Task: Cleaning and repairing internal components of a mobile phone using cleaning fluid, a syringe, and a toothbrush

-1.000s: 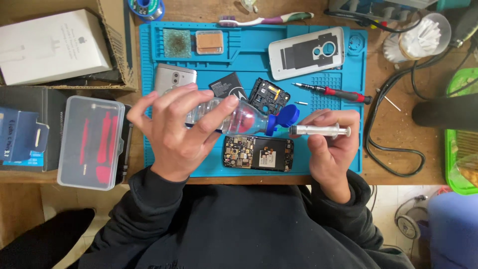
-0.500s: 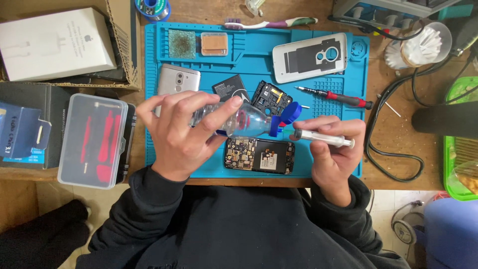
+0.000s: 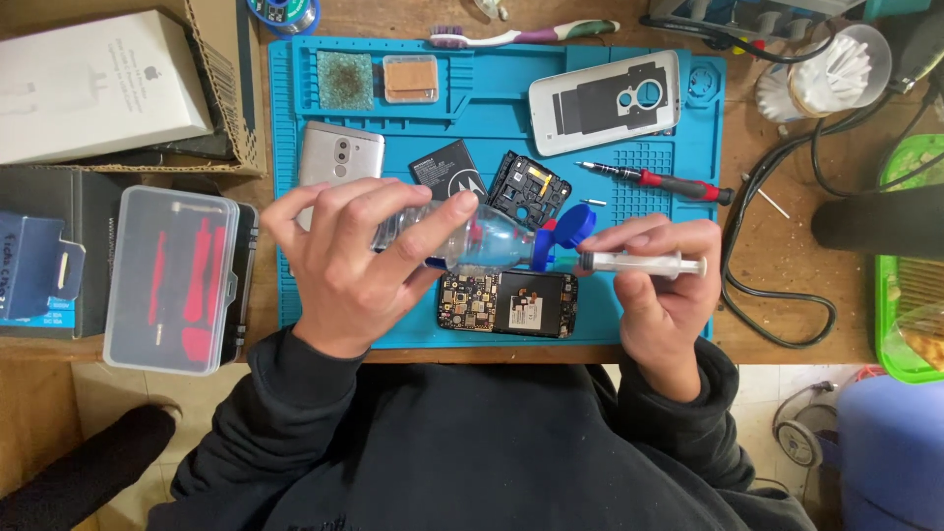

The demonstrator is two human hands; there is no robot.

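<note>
Nearest the lower edge of the frame, dark sleeves are reaching up over the bench (image 3: 787, 344) edge, and both hands are working just above the opened phone (image 3: 506, 303) lying at the bottom of the blue mat (image 3: 472, 118). The left hand (image 3: 349, 265), at centre left, is curling its fingers firmly around a clear plastic bottle (image 3: 462, 236), holding it on its side with the long axis running left to right and the blue cap (image 3: 562, 234) pointing right. The right hand (image 3: 661, 285), at centre right, is pinching a slim syringe (image 3: 639, 263) between thumb and fingers, also lying horizontal, its tip aiming left. The two are lining up almost end to end: the syringe tip is sitting right at the cap, though whether it is touching or entering is too fine to tell. The right hand is the nearer one to that meeting point. Farther up the mat, a dark battery (image 3: 444, 169), a black inner frame (image 3: 526, 187), a gold phone back (image 3: 339, 155) and a red-handled screwdriver (image 3: 659, 180) are lying about. Beyond, a white rear cover (image 3: 605, 103) is sitting at upper right, a toothbrush (image 3: 521, 36) along the top edge, and a clear case of red tools (image 3: 172, 280) off to the left.
</note>
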